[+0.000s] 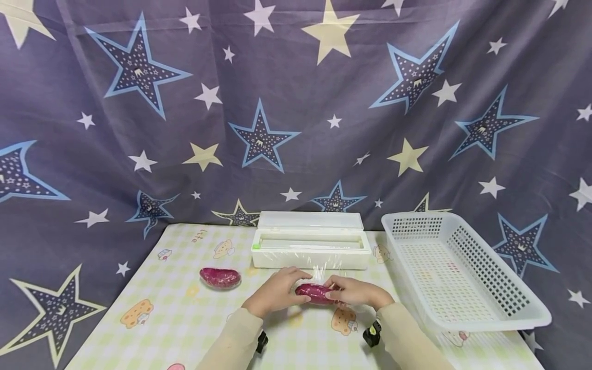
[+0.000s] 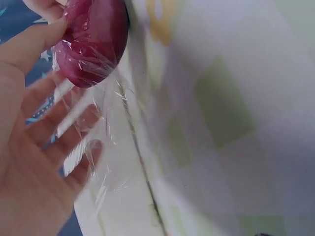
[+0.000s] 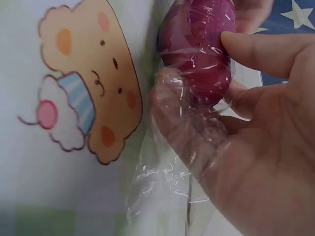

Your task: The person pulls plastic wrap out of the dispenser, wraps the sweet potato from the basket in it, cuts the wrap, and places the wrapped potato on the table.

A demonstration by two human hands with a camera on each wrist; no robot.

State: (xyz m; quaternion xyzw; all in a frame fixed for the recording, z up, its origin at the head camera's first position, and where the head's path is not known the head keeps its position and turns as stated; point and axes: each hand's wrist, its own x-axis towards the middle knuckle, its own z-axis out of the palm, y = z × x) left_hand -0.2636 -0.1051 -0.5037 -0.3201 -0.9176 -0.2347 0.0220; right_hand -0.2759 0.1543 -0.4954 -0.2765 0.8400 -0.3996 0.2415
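Note:
A purple-red sweet potato (image 1: 315,293) in clear cling film (image 3: 197,105) lies in front of a white cling film box (image 1: 310,258). My left hand (image 1: 280,289) holds its left end, thumb (image 2: 37,42) against the skin and the other fingers spread behind loose film. At the other end, my right hand (image 1: 358,292) grips the sweet potato, with its thumb on one side and a fingertip under the film on the other. Loose film trails from both ends. A second wrapped sweet potato (image 1: 220,278) rests at the left.
The box's lid (image 1: 311,220) stands raised, showing the roll inside. A white plastic basket (image 1: 490,326) sits at the right on the checked tablecloth (image 1: 157,339). Behind the table hangs a star-patterned curtain (image 1: 296,77).

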